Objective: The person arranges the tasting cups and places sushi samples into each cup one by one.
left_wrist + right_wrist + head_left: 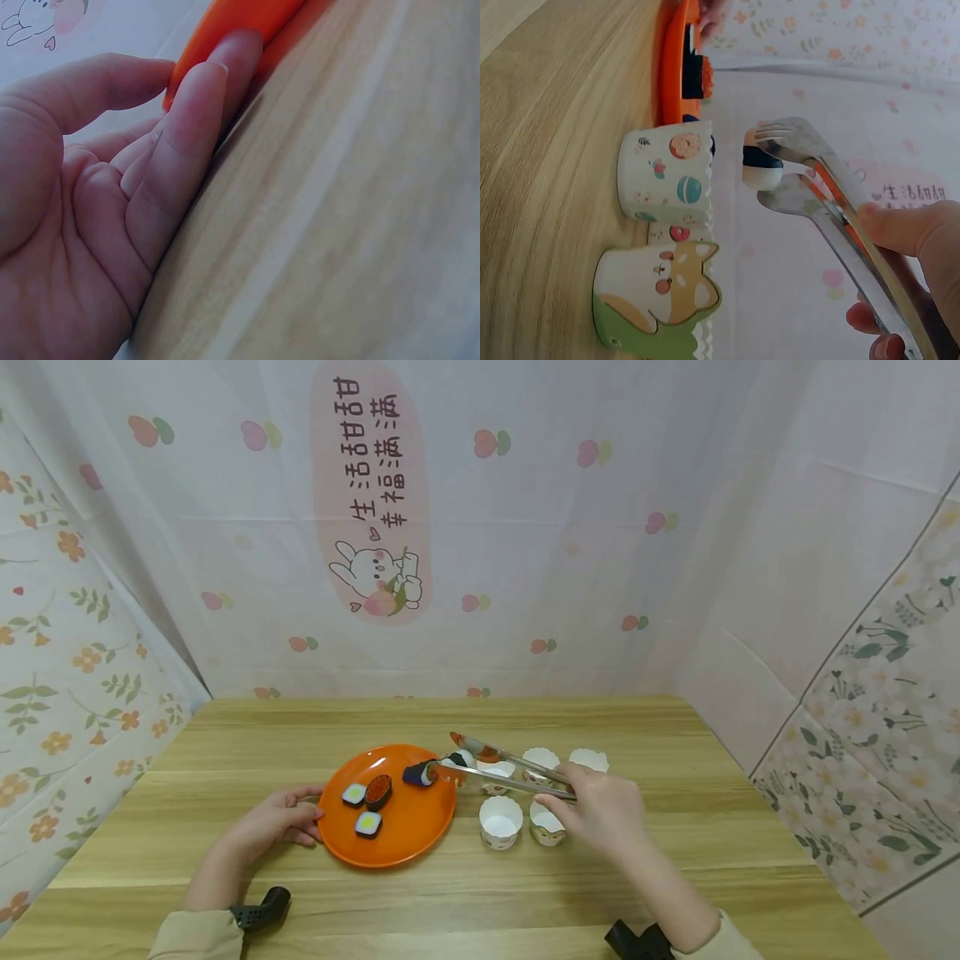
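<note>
Metal serving tongs (517,787) are in my right hand (606,806), which grips them by the handles. Between their tips is a toy sushi piece (762,166), white with a dark band, raised off the surface near the plate's right edge. At the left rim of the orange plate (382,858), my left hand (273,822) pinches the edge between thumb and fingers. On the plate lie two square rolls with yellow centres, a roe-topped sushi (378,792) and a dark-wrapped roll (418,774).
Several patterned paper cups (501,822) stand in two rows right of the plate, partly under the tongs and right hand. One cup (656,289) bears a dog picture. Printed curtains (525,568) hang behind the wooden table (300,727) and at its sides.
</note>
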Motion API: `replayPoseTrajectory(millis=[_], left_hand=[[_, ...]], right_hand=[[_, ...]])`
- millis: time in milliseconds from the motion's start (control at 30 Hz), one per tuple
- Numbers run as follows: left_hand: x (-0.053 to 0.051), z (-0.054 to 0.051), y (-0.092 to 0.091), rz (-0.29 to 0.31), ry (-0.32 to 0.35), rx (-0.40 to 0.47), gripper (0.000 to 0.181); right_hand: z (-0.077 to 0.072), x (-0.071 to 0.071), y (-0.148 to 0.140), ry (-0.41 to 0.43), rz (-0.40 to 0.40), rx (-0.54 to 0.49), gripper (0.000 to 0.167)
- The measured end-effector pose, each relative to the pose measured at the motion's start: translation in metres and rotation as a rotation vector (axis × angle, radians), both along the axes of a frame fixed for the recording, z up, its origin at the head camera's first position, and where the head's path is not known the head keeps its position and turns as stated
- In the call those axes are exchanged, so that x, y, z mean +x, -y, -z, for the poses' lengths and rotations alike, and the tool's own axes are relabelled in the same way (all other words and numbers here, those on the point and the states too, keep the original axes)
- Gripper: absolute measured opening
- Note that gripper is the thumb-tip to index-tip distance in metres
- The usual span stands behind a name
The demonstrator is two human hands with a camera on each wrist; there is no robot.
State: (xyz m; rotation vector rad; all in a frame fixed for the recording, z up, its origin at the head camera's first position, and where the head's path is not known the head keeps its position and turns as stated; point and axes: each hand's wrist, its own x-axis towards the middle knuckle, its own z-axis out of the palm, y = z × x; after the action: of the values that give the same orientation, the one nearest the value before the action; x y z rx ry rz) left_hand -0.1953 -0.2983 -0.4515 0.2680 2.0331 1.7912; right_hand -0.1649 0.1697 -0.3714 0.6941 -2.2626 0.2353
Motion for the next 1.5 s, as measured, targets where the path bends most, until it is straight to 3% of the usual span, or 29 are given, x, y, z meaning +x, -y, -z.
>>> replayPoseTrajectory(millis=[100,367,433,667,1167,1500], left_hand=[[0.000,0.000,0.000,0.000,0.000,0.000,0.062],[-0.001,0.002,0.001,0.003,-0.004,0.003,0.061],[-0.001,0.002,0.002,0.003,-0.005,0.002,0.061],[0.000,0.001,0.000,0.001,-0.005,-0.004,0.061],[-0.001,0.003,0.001,-0.001,-0.007,-0.007,0.061],[-0.002,0.003,0.002,0.005,-0.010,-0.008,0.060]], right_hand=[[0.001,-0.001,-0.005,-0.029,-0.007,-0.014,0.073],[0.002,-0.002,-0.016,-0.036,0.022,-0.009,0.075],[0.001,-0.003,-0.019,-0.024,0.032,-0.001,0.074],[0.000,-0.005,-0.027,0.067,0.063,0.010,0.040],[-0.003,-0.007,-0.031,0.168,0.121,0.042,0.041],[-0.001,-0.009,-0.033,0.173,0.138,0.057,0.041]])
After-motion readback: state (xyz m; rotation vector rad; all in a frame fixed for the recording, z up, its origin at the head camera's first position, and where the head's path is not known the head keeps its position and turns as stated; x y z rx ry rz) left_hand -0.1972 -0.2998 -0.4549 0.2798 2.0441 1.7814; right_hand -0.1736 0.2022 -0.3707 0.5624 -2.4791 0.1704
